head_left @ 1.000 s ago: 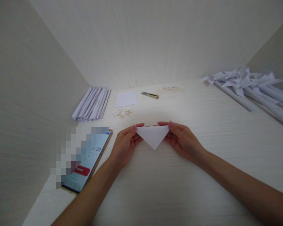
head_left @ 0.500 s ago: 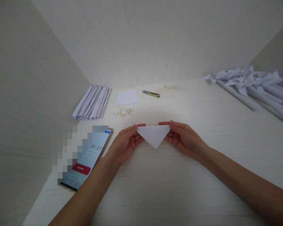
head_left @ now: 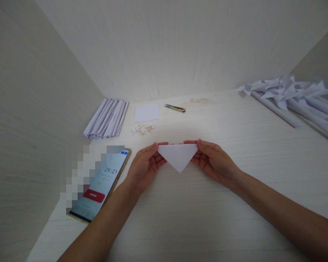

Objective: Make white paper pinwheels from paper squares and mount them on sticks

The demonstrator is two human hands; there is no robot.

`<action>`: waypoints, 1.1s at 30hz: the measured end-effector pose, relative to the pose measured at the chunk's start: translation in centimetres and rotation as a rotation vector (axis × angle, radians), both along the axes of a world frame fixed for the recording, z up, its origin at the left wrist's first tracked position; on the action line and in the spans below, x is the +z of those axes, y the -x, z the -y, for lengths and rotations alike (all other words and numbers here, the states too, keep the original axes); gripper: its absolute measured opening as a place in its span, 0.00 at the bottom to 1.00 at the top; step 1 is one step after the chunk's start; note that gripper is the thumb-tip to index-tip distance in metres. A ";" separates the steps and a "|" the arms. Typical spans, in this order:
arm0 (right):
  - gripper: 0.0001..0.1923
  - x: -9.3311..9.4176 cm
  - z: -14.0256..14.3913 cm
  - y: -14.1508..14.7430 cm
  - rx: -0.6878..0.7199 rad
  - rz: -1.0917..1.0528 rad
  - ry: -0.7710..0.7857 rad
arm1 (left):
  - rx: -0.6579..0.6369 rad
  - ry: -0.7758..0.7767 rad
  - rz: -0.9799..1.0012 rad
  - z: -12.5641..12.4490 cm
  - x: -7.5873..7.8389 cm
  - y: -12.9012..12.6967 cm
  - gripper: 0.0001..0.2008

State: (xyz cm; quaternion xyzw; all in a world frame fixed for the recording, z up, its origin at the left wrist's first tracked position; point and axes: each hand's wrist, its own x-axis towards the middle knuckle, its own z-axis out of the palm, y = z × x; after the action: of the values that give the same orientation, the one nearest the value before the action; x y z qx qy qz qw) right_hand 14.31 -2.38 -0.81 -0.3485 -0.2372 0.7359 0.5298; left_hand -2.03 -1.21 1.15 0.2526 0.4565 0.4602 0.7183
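Fingers [head_left: 155, 146] pinching folded paper triangle [head_left: 177, 155] corners

Paper-craft desk nook: pale wood-grain walls [head_left: 180, 47], rolled paper tubes [head_left: 106, 119], finished pinwheels [head_left: 287, 94], snips [head_left: 175, 107].

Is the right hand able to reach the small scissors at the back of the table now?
Probably not at once: the right hand is pinching the folded paper triangle together with the left hand. The table between it and the scissors is bare.
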 end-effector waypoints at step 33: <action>0.14 -0.4 0.1 -0.3 -0.150 0.348 -0.266 | -0.023 -0.206 0.011 0.9 -0.8 -0.6 0.10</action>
State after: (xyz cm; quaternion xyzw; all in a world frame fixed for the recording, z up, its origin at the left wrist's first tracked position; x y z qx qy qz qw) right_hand 14.57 -2.51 -1.23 -0.4139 -0.3935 0.5854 0.5754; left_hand -1.43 -2.13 0.31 0.3279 0.3999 0.4980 0.6961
